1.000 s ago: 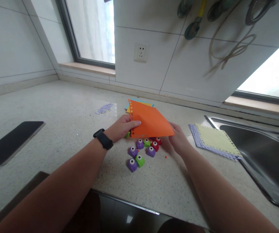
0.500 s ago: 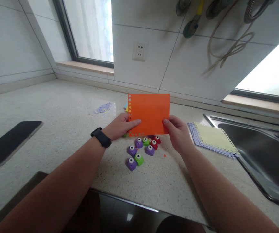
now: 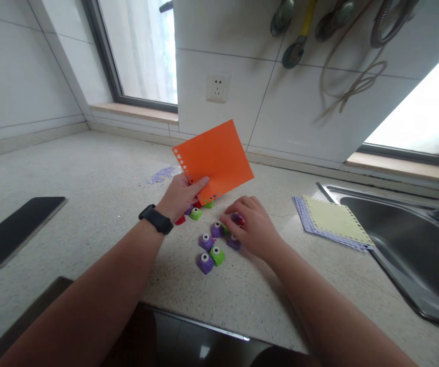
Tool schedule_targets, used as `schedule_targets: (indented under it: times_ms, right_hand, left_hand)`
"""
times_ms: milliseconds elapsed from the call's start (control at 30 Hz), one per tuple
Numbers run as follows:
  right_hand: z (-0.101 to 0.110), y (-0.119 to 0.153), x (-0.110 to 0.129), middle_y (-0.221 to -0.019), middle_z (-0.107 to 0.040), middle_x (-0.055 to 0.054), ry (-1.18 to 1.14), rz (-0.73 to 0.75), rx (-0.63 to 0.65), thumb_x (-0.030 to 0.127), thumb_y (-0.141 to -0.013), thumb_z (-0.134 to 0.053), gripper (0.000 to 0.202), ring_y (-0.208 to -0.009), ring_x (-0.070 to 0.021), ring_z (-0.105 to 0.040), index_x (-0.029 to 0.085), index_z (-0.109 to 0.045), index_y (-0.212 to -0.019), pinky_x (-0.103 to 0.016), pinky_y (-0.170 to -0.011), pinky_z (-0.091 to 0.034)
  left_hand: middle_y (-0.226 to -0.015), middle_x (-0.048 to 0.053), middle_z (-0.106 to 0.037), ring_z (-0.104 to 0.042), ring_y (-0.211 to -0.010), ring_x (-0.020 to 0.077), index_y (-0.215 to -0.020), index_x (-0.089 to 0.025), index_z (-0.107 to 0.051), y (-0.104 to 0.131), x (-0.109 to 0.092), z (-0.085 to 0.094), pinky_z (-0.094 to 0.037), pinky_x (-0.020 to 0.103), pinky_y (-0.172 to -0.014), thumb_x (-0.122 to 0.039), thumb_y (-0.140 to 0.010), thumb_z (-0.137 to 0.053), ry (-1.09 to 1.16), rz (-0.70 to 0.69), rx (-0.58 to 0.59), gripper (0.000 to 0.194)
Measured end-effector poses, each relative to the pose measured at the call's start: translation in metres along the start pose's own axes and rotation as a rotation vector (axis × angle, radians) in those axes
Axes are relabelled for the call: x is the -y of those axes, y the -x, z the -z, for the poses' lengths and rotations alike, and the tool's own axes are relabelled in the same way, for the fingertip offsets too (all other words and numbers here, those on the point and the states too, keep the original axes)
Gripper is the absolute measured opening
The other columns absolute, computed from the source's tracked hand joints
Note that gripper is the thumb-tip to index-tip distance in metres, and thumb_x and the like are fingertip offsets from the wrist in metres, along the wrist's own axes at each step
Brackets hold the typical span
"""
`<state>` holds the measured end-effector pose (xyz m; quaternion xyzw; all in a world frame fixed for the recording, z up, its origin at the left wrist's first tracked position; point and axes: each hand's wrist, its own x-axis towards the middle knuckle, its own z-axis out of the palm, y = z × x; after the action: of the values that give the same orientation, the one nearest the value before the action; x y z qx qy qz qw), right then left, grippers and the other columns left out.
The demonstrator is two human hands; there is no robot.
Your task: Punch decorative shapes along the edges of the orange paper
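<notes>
Right hand (image 3: pixel 252 221) has left the orange sheet (image 3: pixel 217 160) and dropped to the small punches; sheet shifted left and turned askew, now in one hand. Left hand (image 3: pixel 181 196): grip clamped on the sheet's lower left part, thumb on top, other fingers hidden behind the paper. Left forearm comes in from the desk's front edge, dark watch (image 3: pixel 156 219) on the wrist. Sheet is held up off the desk (image 3: pixel 104 165), tilted, top corner toward the desk's back edge; holes along its left side and part of the bottom.

Right hand palm down, fingers bent over the punch group, thumb toward the left. Fingertips partly block a red punch (image 3: pixel 237 218) and neighbours; can't tell if that grip is together on one or just above. Purple punch (image 3: pixel 205 262) and green punch (image 3: pixel 217 255) sit clear, closest to the front edge. More punches now show under the sheet's lower corner, partly covered. Blue and yellow paper behind the sheet has gone from sight. Dark flat slab (image 3: pixel 16 232) cut off at left; pale yellow sheet (image 3: pixel 334 219) tops a stack by the sink (image 3: pixel 406 244).
</notes>
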<state>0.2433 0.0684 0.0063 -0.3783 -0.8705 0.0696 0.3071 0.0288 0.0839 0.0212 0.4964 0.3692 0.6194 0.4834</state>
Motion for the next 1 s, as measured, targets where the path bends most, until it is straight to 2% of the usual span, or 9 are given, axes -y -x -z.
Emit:
schedule_targets:
  times_ms: [67, 133, 267, 367, 567, 667, 733, 900, 1000]
  right_hand:
    - [-0.003, 0.001, 0.008, -0.102, -0.067, -0.009, 0.072, 0.026, 0.097, 0.042, -0.093, -0.068, 0.023, -0.100, -0.0276, -0.057, 0.021, -0.073, -0.099, -0.044, -0.091, -0.044]
    - [-0.004, 0.000, 0.012, -0.106, -0.067, -0.009, 0.108, 0.022, 0.152, 0.046, -0.093, -0.068, 0.028, -0.104, -0.0292, -0.056, 0.021, -0.074, -0.104, -0.046, -0.095, -0.043]
    - [-0.002, -0.001, 0.015, -0.104, -0.070, -0.009, 0.100, -0.005, 0.184, 0.043, -0.098, -0.061, 0.028, -0.103, -0.0281, -0.057, 0.020, -0.073, -0.109, -0.045, -0.094, -0.042]
    - [0.000, -0.001, 0.017, -0.106, -0.072, -0.009, 0.103, 0.011, 0.206, 0.039, -0.096, -0.062, 0.026, -0.103, -0.0280, -0.058, 0.020, -0.071, -0.112, -0.044, -0.094, -0.041]
    - [-0.001, 0.000, 0.019, -0.103, -0.072, -0.011, 0.182, 0.052, 0.277, 0.041, -0.087, -0.074, 0.024, -0.104, -0.0327, -0.057, 0.019, -0.073, -0.098, -0.049, -0.091, -0.039]
    - [0.000, -0.001, 0.018, -0.103, -0.074, -0.008, 0.074, 0.035, 0.224, 0.034, -0.086, -0.076, 0.020, -0.104, -0.0316, -0.058, 0.022, -0.072, -0.101, -0.050, -0.093, -0.039]
    - [0.000, -0.003, 0.016, -0.101, -0.074, -0.007, -0.083, -0.037, 0.156, 0.029, -0.088, -0.073, 0.021, -0.100, -0.0282, -0.062, 0.024, -0.070, -0.108, -0.048, -0.091, -0.043]
    - [0.003, -0.005, 0.002, -0.089, -0.071, -0.003, -0.770, -0.358, -0.106, 0.032, -0.089, -0.069, 0.035, -0.081, -0.0213, -0.069, 0.026, -0.059, -0.122, -0.039, -0.074, -0.055]
    - [0.011, -0.005, -0.005, -0.086, -0.069, 0.000, -0.989, -0.395, -0.264, 0.033, -0.083, -0.076, 0.039, -0.081, -0.0197, -0.071, 0.027, -0.061, -0.119, -0.037, -0.076, -0.056]
  left_hand:
    - [-0.061, -0.002, -0.064, -0.043, -0.039, 0.0036, -0.088, -0.013, -0.073, 0.000, 0.001, 0.002, -0.031, 0.017, -0.036, -0.033, -0.083, -0.079, -0.027, -0.012, -0.002, 0.022]
    - [-0.060, -0.003, -0.062, -0.037, -0.038, 0.0025, -0.087, -0.013, -0.072, -0.002, 0.004, 0.005, -0.028, 0.017, -0.035, -0.035, -0.084, -0.079, -0.045, -0.023, -0.001, 0.023]
    - [-0.072, 0.000, -0.067, -0.041, -0.042, 0.0036, -0.094, -0.014, -0.073, -0.008, 0.010, 0.011, -0.030, 0.018, -0.036, -0.037, -0.079, -0.082, 0.007, -0.064, -0.110, 0.028]
    - [-0.080, 0.000, -0.069, -0.043, -0.047, 0.0040, -0.096, -0.016, -0.073, -0.013, 0.011, 0.015, -0.030, 0.016, -0.037, -0.037, -0.077, -0.083, 0.049, -0.092, -0.188, 0.030]
    - [-0.086, 0.000, -0.069, -0.045, -0.051, 0.0042, -0.102, -0.017, -0.073, -0.016, 0.011, 0.018, -0.031, 0.016, -0.038, -0.038, -0.077, -0.083, 0.086, -0.093, -0.213, 0.033]
    - [-0.084, 0.000, -0.069, -0.046, -0.051, 0.0047, -0.099, -0.016, -0.074, -0.015, 0.011, 0.017, -0.032, 0.016, -0.039, -0.038, -0.076, -0.084, 0.088, -0.083, -0.191, 0.034]
    - [-0.083, 0.000, -0.069, -0.046, -0.051, 0.0049, -0.099, -0.016, -0.074, -0.014, 0.011, 0.016, -0.033, 0.016, -0.039, -0.038, -0.076, -0.084, 0.083, -0.078, -0.176, 0.034]
    - [-0.080, 0.002, -0.071, -0.044, -0.046, 0.0040, -0.098, -0.014, -0.075, -0.009, 0.009, 0.013, -0.032, 0.017, -0.037, -0.039, -0.076, -0.085, 0.058, -0.048, -0.119, 0.034]
    - [-0.077, 0.002, -0.071, -0.043, -0.043, 0.0037, -0.098, -0.014, -0.075, -0.005, 0.007, 0.008, -0.033, 0.017, -0.037, -0.038, -0.076, -0.085, 0.049, -0.031, -0.088, 0.034]
